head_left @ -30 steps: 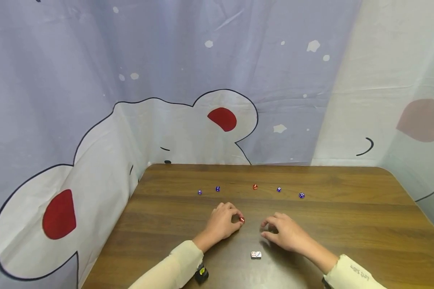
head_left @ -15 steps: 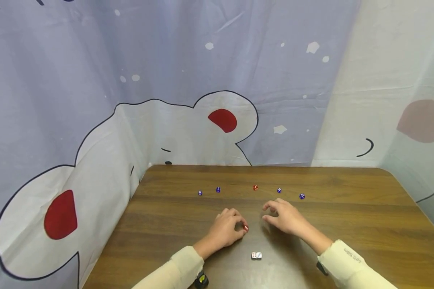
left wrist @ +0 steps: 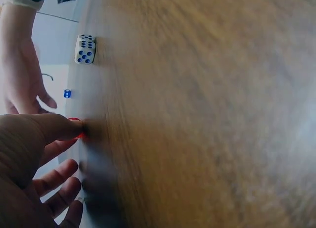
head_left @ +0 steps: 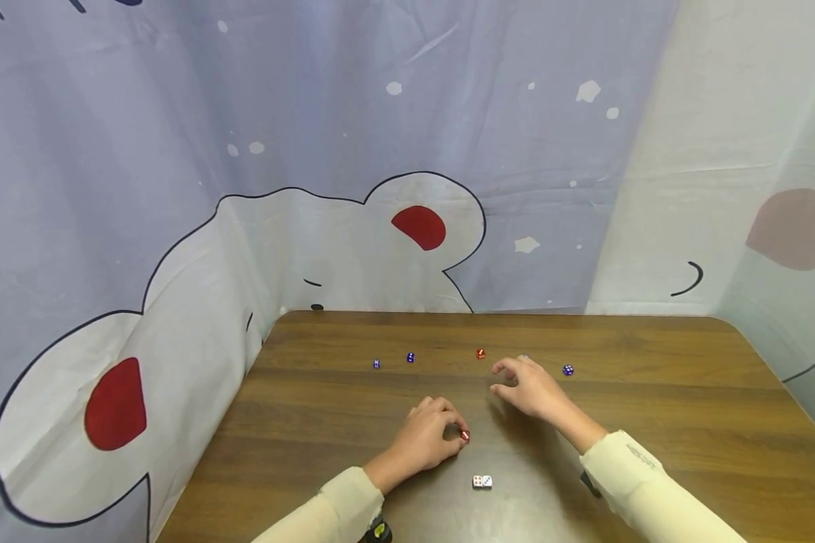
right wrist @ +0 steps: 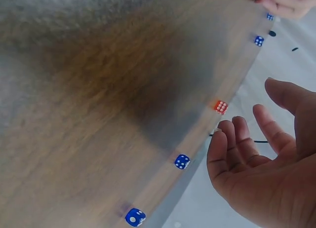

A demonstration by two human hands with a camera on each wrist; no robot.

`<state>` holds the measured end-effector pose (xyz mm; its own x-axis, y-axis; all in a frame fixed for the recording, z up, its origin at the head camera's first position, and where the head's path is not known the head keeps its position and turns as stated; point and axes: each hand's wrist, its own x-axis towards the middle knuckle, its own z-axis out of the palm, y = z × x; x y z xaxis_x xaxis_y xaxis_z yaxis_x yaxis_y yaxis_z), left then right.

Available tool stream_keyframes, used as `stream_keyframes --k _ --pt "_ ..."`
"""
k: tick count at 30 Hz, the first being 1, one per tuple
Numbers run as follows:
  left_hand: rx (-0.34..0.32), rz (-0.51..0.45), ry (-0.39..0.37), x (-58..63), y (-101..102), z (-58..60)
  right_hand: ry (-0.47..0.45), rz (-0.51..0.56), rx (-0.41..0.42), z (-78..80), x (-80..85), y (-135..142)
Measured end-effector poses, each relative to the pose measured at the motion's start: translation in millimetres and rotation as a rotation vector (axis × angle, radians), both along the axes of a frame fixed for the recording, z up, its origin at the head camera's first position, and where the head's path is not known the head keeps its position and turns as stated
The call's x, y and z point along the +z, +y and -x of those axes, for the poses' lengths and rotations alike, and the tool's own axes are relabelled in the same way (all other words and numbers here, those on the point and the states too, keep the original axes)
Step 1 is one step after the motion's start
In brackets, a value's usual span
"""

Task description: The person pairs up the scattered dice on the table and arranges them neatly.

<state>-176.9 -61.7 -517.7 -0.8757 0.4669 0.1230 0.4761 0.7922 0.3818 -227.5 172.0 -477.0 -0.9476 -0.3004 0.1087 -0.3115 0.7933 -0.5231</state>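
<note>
My left hand (head_left: 424, 437) pinches a red die (head_left: 465, 436) between thumb and index finger, low over the wooden table. In the left wrist view the thumb covers most of that die, and the other fingers are spread below it. My right hand (head_left: 528, 386) hovers farther back with thumb and fingers apart, holding nothing. Beyond its fingertips lies another red die (head_left: 481, 353). A blue die (head_left: 526, 357) is mostly hidden behind the right hand in the head view. Two white dice (head_left: 482, 482) sit side by side near the front, with coloured pips.
Toward the back left of the table (head_left: 299, 422) lie two blue dice, one outer (head_left: 376, 363) and one inner (head_left: 410, 357). A further blue die (head_left: 568, 369) is at the back right. A patterned curtain (head_left: 299, 113) hangs along the table's back and left edges.
My left hand has moved slightly right and toward the front with the red die. My right hand has moved away from me toward the back row, now overlapping a blue die.
</note>
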Motion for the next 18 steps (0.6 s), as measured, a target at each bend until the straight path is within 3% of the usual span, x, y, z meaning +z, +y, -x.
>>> stream_keyframes --k 8,18 --pt "-0.001 0.017 0.002 -1.2 2 -2.7 -0.008 0.03 -0.05 19.8 -5.1 -5" --pt "-0.011 0.007 0.017 -0.3 5 -7.9 -0.101 0.002 -0.117 39.0 -9.8 -14"
